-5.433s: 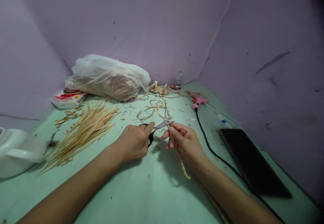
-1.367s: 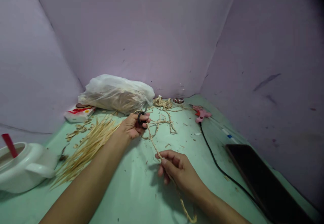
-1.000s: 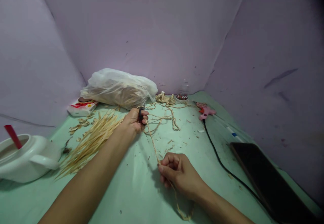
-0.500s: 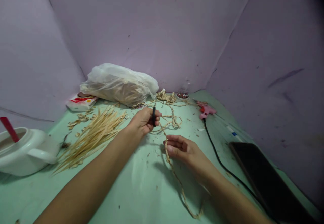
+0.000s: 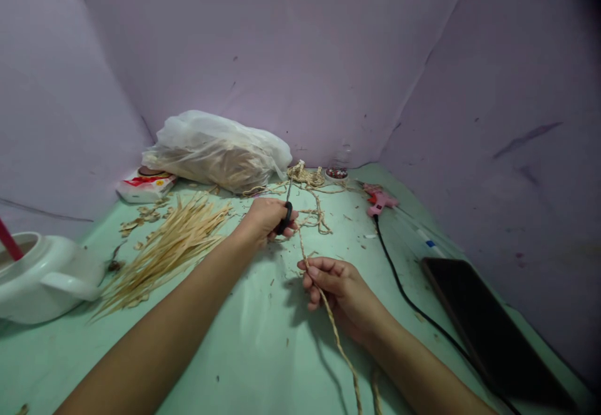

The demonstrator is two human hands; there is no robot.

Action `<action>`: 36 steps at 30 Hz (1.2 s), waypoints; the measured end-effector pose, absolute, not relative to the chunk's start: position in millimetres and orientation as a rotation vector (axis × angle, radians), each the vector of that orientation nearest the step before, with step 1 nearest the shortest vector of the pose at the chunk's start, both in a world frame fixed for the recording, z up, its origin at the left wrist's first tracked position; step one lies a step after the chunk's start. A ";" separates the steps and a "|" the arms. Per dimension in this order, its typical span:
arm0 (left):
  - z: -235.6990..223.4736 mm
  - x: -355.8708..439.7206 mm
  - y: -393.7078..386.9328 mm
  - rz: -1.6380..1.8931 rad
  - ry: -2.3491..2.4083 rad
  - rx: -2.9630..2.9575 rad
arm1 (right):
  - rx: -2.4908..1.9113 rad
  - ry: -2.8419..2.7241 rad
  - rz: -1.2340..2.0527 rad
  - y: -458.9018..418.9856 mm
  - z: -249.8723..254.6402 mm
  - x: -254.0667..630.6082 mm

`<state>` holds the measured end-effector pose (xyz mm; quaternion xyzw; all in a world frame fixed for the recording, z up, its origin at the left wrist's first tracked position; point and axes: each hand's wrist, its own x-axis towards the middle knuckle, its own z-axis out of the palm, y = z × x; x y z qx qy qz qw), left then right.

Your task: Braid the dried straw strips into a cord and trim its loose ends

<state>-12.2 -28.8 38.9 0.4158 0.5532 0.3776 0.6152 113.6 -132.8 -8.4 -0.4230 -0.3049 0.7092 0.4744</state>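
My left hand (image 5: pixel 263 221) is closed round small scissors (image 5: pixel 284 219) with black handles; their thin blades point away from me. A twisted straw-coloured cord (image 5: pixel 342 345) comes out beside its fingertips, apparently held in them too. Lower and to the right, my right hand (image 5: pixel 345 296) pinches this cord between thumb and fingers. Between the hands the cord is nearly straight, and past my right hand it runs down toward the near edge of the view. More cord lies in loops (image 5: pixel 320 220) on the table beyond my left hand.
Dry straw strips (image 5: pixel 171 249) lie on the green table (image 5: pixel 253 340), left of my forearm. Behind are a plastic bag (image 5: pixel 211 149), braided pieces (image 5: pixel 306 176) and a bead dish (image 5: pixel 337 174). A pink glue gun (image 5: pixel 382 202), phone (image 5: pixel 488 321) and white pot (image 5: pixel 61 277) flank the hands.
My right hand has closed on the cord, its fingers having been looser before. The cord between my hands is straighter, and the scissors in my left hand have turned slightly.
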 end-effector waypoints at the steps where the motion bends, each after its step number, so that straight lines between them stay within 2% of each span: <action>1: 36.7 -14.1 -29.0 0.868 1.296 1.015 | -1.028 -0.710 1.739 -132.2 -7.9 114.9; 6: 35.3 -31.8 -47.9 0.867 1.177 1.695 | -1.003 -0.597 1.708 -128.6 -0.6 122.0; 10: 43.0 -42.1 -73.3 0.584 0.987 2.429 | -0.980 -0.590 1.649 -127.5 7.8 126.6; 14: 39.5 -43.1 -81.5 0.415 1.063 2.810 | -0.975 -0.629 1.564 -126.9 11.0 129.5; 23: 29.5 -44.5 -75.9 0.294 1.189 2.991 | -1.006 -0.646 1.505 -125.1 11.1 133.4; 36: 26.4 -42.2 -76.5 0.171 1.164 2.877 | -1.054 -0.777 1.425 -124.4 7.8 133.9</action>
